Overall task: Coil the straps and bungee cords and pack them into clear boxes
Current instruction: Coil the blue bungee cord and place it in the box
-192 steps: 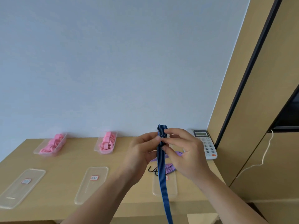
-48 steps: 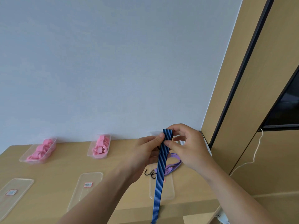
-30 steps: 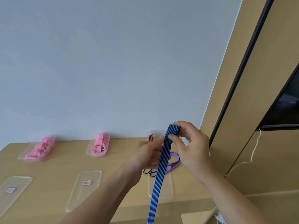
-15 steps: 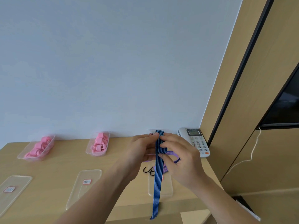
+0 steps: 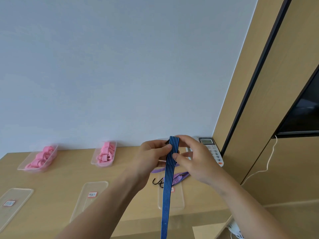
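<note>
Right now, mid-coil on a blue strap (image 5: 168,187), raised above the right end of the table (image 5: 65,171). Pinched at its folded top between thumb and fingers of the left hand (image 5: 151,152), probably to keep the first turns flat and stacked. Gripped from the other side by the right hand (image 5: 195,159), thumb pressed on the front face and fingers curled over the top of the fold, likely placed to lead the next wrap round. Hanging free below the fold in one long tail, down past the table edge and out of view; held high, seemingly to let that tail drop straight and untwisted for winding.

Lying underneath, on a clear lid (image 5: 172,202): a purple strap (image 5: 179,177) with black hooks (image 5: 156,181), loose and uncoiled, probably next in line. Set further left along the front: a middle lid (image 5: 91,195) and a left lid (image 5: 12,202), each labelled, off their boxes to leave the openings free. Parked at the back by the wall, clear of the working space: a left box (image 5: 32,170) and a middle box (image 5: 101,165), both filled with pink straps (image 5: 41,156). Just behind the right hand, a desk phone (image 5: 210,149).

Box meant for the blue strap: not clearly visible, perhaps hidden behind the hands. By the look of it, only a few turns made, with most of the length yet to wind.
</note>
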A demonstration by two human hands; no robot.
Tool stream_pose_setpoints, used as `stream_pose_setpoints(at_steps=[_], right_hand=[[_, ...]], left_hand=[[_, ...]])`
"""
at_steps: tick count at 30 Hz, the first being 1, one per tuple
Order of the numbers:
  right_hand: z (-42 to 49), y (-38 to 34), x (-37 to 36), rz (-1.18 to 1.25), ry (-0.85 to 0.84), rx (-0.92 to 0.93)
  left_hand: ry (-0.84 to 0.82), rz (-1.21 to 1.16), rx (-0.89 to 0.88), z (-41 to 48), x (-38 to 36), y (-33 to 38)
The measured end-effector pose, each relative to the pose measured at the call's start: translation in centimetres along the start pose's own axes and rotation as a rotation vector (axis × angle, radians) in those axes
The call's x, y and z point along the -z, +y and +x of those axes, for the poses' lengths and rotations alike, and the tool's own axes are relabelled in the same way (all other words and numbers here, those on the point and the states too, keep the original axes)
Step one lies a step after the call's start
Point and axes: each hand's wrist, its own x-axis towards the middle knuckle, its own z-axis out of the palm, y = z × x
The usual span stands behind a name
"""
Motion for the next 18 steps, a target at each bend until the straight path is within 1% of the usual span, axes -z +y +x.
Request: stream_pose_setpoints(at_steps=[2, 9, 15, 18], right_hand=[[0.3, -0.1, 0.4, 0.023, -0.012, -0.001], [0.4, 0.0, 0.7, 0.059, 0.082, -0.006], [0.3, -0.8, 0.9, 0.045, 0.2, 0.07], [0.1, -1.0, 0.8, 0.013, 0.238, 0.143]], left_hand=[[-0.008, -0.01, 0.007, -0.1, -0.1, -0.1], [-0.025, -0.083, 0.081, -0.2, -0.2, -0.5], [0.001, -0.057, 0.134, -0.3, -0.7, -0.1], [0.019, -0.052, 0.162, -0.3, -1.0, 0.0]])
